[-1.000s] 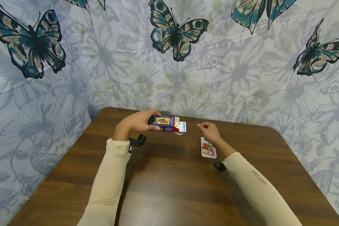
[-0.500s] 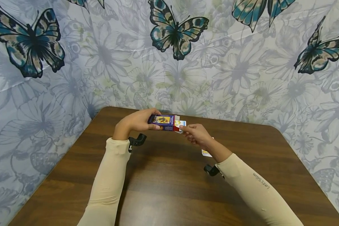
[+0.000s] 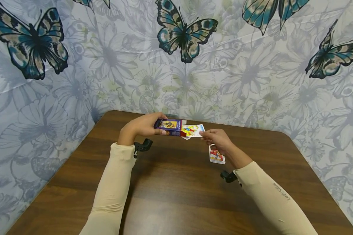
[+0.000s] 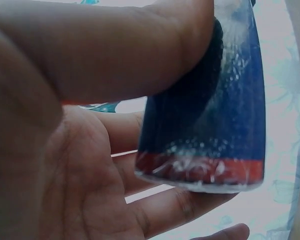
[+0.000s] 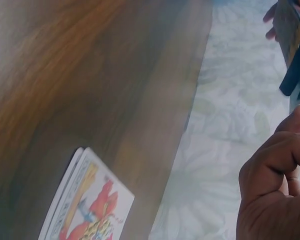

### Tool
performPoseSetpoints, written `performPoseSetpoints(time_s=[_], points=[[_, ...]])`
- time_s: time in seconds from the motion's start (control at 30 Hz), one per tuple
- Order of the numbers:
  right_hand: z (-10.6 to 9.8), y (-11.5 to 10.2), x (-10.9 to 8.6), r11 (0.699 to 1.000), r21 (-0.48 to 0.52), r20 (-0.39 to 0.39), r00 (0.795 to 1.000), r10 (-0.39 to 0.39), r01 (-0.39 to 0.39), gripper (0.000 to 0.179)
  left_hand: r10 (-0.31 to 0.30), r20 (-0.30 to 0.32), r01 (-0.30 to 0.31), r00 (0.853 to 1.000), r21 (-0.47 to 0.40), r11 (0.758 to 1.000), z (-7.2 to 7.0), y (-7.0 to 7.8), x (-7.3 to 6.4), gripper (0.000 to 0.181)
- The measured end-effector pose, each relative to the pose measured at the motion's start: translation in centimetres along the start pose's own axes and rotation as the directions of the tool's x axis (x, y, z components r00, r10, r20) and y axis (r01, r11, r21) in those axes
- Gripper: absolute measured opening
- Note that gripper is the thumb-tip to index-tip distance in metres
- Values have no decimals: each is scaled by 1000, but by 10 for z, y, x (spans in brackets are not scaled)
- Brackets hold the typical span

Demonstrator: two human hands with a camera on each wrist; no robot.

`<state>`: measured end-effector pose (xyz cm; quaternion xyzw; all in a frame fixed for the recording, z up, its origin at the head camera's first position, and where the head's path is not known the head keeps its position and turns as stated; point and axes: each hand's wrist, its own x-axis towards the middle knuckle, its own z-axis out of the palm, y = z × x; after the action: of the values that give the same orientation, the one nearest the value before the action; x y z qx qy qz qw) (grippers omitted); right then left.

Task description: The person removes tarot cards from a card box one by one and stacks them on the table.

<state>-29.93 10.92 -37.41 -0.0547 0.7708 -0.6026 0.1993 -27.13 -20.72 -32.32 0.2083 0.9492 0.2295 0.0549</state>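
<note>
My left hand (image 3: 144, 125) grips a purple-blue card box (image 3: 170, 127) with a yellow picture panel, thumb on the near side. The box lies sideways above the table, its flap end open toward the right. Out of that end sticks a brightly printed card (image 3: 192, 130), and my right hand (image 3: 219, 138) pinches its outer end between thumb and finger. In the left wrist view the blue box (image 4: 205, 125) with a red band shows between thumb and fingers. Below my right hand lies a small stack of cards (image 5: 97, 210), the top one printed with a red figure.
The brown wooden table (image 3: 170, 189) extends under both arms. Behind its far edge hangs a pale floral cloth (image 3: 188, 85) with teal butterflies. A black wrist camera (image 3: 143, 146) is worn on the left wrist, another (image 3: 228, 176) on the right.
My right hand moved left to the box, took hold of the protruding card and drew it partway out to the right. My left hand and the box stayed in place.
</note>
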Motion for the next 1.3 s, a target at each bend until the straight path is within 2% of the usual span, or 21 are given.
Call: performPoseSetpoints(time_s=[0.23,0.43,0.57,0.67,0.77,0.9,1.07,1.13,1.3], points=[[-10,5,1,1000,11,-58,998,-11,12,36,18,0,-18,1000,11,1000,0,-2,-1,62],[-18,7,4,998,5,-118,991,-59,60,39,19,-6,-19,1000,4,1000,0,-2,-1,62],[-27,12,6,992,-90,-157,982,-106,93,40,12,-5,-12,1000,-6,1000,0,0,-1,61],[-36,17,8,976,-186,-194,970,-149,113,40,18,-5,-18,1000,-4,1000,0,0,-1,62],[-46,23,11,965,-240,-226,960,-164,108,37,29,-5,-29,1000,6,1000,0,0,0,62],[-59,31,15,937,-343,-233,961,-147,60,35,43,-1,-43,999,10,999,1,-1,1,61],[-70,45,23,862,-507,-186,974,-128,16,34,39,-1,-39,999,9,999,2,-1,0,60],[-72,52,26,840,-542,-170,978,-124,13,33,34,-1,-34,999,9,999,2,-1,0,60],[-69,64,31,813,-582,-188,977,-100,-29,31,36,-4,-36,999,6,999,1,-1,1,61]])
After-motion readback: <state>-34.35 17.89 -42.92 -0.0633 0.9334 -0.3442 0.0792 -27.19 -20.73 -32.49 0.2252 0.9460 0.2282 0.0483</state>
